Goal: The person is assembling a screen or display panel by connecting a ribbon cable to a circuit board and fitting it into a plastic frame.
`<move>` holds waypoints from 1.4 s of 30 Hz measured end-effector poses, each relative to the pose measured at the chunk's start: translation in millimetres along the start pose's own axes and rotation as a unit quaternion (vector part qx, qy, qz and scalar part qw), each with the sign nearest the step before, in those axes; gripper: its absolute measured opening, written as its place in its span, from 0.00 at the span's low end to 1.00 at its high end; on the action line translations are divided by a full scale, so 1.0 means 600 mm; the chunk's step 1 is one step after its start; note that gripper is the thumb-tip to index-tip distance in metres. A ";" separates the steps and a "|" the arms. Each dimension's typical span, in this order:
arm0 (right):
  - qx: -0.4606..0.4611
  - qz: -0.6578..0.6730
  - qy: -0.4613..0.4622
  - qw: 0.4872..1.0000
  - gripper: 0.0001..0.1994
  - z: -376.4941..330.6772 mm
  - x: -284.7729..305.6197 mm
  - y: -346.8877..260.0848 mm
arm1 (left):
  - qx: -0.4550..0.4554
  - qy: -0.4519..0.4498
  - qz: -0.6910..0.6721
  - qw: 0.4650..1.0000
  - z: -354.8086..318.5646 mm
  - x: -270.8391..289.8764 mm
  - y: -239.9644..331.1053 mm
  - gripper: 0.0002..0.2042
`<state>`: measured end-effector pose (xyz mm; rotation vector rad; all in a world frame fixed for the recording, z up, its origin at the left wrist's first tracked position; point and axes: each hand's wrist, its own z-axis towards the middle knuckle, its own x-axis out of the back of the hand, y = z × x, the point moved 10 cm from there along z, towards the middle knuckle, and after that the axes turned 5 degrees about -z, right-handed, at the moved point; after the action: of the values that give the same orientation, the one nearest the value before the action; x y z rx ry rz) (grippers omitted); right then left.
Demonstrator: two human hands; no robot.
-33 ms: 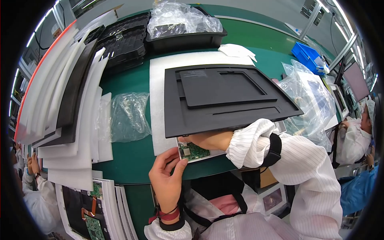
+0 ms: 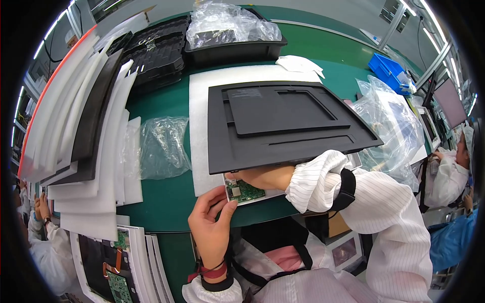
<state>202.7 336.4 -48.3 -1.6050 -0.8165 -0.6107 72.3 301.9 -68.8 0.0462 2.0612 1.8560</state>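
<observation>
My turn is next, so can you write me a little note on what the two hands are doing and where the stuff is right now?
Left hand: fingers pinch the near edge of the flat panel with the green circuit board, at the table's front.
Right hand: reaches under the big black cover, propping its near side up; its fingers are mostly hidden, so the grip cannot be told.
The cover is tilted above the panel, over a white foam sheet.
Done: cover raised off the panel.
Left: cover is not lying flat; the panel is not let go.

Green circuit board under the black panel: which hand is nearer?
Both touch. Left hand pinches the green circuit board at its near-left corner; right hand rests along its far edge.
</observation>
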 end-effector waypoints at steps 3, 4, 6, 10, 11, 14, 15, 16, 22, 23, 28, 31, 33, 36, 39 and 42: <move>0.004 -0.011 -0.015 1.000 0.10 -0.002 -0.004 -0.005 | -0.011 0.004 0.010 1.000 0.001 0.001 0.006 0.14; 0.041 -0.011 -0.010 0.999 0.10 -0.004 -0.004 -0.017 | -0.012 0.007 0.011 1.000 0.004 0.004 0.005 0.14; 0.016 0.030 -0.016 0.999 0.10 -0.019 0.005 -0.020 | -0.054 0.025 0.074 0.995 0.014 0.012 0.017 0.10; 0.020 0.222 -0.043 0.974 0.08 -0.014 -0.013 -0.008 | -0.054 0.025 0.142 0.988 0.022 0.000 0.031 0.07; 0.047 0.314 -0.056 0.947 0.07 -0.014 -0.014 -0.014 | -0.060 0.033 0.141 0.988 0.024 0.002 0.031 0.07; 0.016 0.301 -0.068 0.951 0.07 -0.019 0.001 -0.021 | -0.084 0.069 0.193 0.975 0.021 0.004 0.048 0.06; 0.017 0.300 -0.069 0.951 0.07 -0.020 0.004 -0.025 | -0.101 0.097 0.248 0.959 0.015 0.007 0.060 0.05; 0.033 0.289 -0.065 0.955 0.06 -0.021 0.009 -0.033 | -0.101 0.099 0.248 0.958 0.013 0.005 0.062 0.05; 0.063 0.168 -0.030 0.983 0.07 -0.021 0.015 -0.022 | -0.212 0.116 0.325 0.914 -0.003 -0.015 0.080 0.07; 0.085 0.126 0.005 0.988 0.07 -0.021 0.020 -0.021 | -0.212 0.118 0.324 0.915 -0.006 -0.012 0.081 0.07; 0.056 -0.076 0.109 0.990 0.06 -0.012 0.023 -0.001 | -0.116 0.066 0.206 0.970 -0.006 0.010 0.035 0.24; 0.063 -0.066 0.105 0.990 0.06 -0.009 0.026 -0.017 | -0.112 0.043 0.208 0.971 -0.007 0.004 0.034 0.26; -0.013 -0.066 0.056 0.996 0.11 -0.006 0.018 -0.004 | -0.111 0.041 0.208 0.971 -0.007 0.002 0.035 0.26; -0.033 -0.044 0.009 0.998 0.11 -0.003 0.004 0.002 | -0.083 0.050 0.190 0.977 -0.005 0.006 0.029 0.27; -0.026 0.010 -0.009 1.000 0.09 0.003 -0.008 0.010 | -0.079 0.055 0.195 0.976 -0.004 0.008 0.029 0.28; -0.028 0.121 -0.027 0.992 0.06 0.010 -0.022 0.024 | -0.085 0.057 0.192 0.976 -0.004 0.008 0.028 0.27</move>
<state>205.7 338.6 -68.3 -1.7461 -0.6359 -0.4221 63.7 303.2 -53.2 0.3207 2.0715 2.3079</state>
